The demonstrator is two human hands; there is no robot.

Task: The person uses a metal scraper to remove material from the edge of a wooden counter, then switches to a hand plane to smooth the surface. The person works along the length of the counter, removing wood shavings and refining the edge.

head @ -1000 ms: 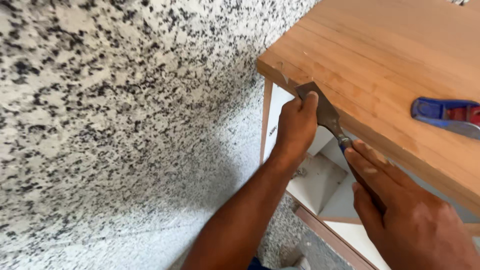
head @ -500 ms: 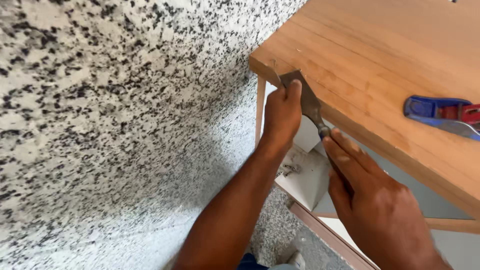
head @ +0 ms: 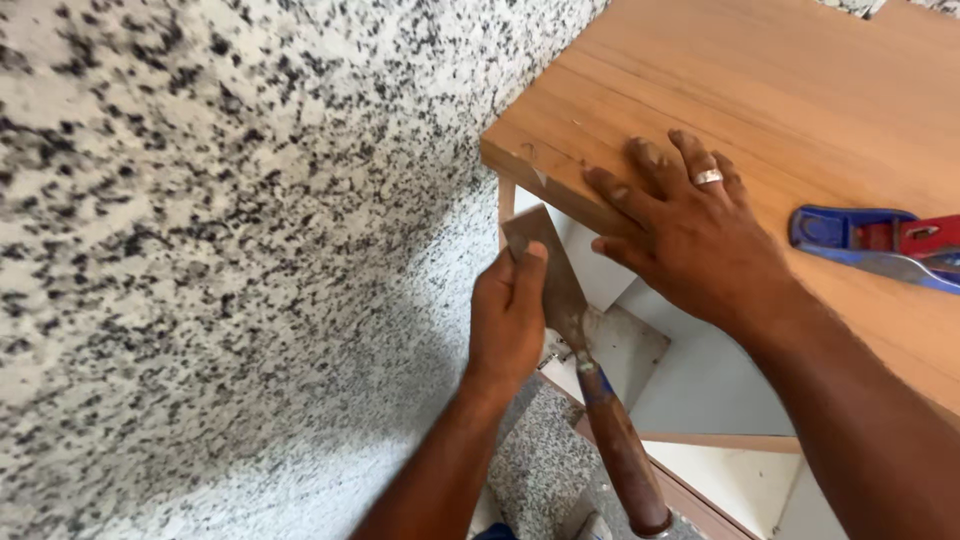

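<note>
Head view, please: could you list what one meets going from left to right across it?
Speckled granite surface → left hand holding the scraper → right hand flat on the wooden board → blue and red tool.

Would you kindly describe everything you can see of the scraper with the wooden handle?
The scraper has a flat, dull grey metal blade, worn and smudged, widening to a squared tip just under the wooden board's edge. A blue collar joins it to a reddish-brown wooden handle with a metal ring at the butt. It lies slanted, tip up-left, handle down-right. The left hand grips the blade; the right hand rests on the board, off it.
</note>
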